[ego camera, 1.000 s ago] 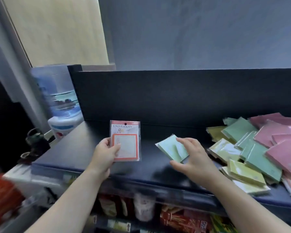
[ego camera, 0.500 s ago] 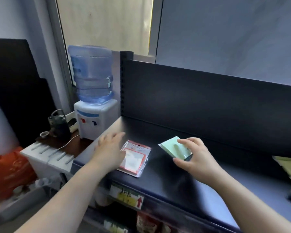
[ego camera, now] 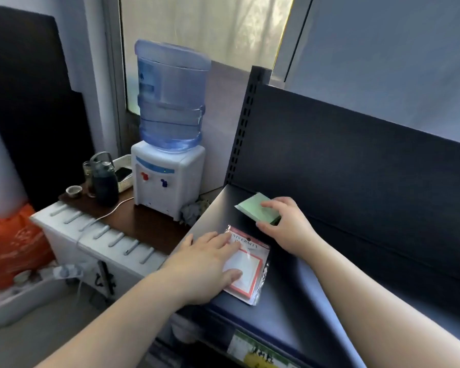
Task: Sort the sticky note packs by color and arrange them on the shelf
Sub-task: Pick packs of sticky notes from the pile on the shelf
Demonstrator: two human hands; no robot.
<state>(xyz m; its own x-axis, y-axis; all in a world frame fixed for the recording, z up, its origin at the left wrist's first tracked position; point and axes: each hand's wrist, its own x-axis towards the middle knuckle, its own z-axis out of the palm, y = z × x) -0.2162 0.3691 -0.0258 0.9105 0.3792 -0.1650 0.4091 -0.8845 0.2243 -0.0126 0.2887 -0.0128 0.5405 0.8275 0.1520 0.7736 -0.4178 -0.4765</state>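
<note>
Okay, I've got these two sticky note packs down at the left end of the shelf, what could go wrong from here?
1. The red-bordered pack under your flat left hand lies in a slick wrapper close to the front edge of the shelf; a push could slide it off.
2. The green pack gripped by your right hand sits near the open left end, so it may drop toward the water dispenser.

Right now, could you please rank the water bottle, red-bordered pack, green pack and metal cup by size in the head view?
1. Translucent blue plastic water bottle
2. Red-bordered sticky note pack, nearer the camera
3. Pale green sticky note pack
4. Small metal cup
</note>
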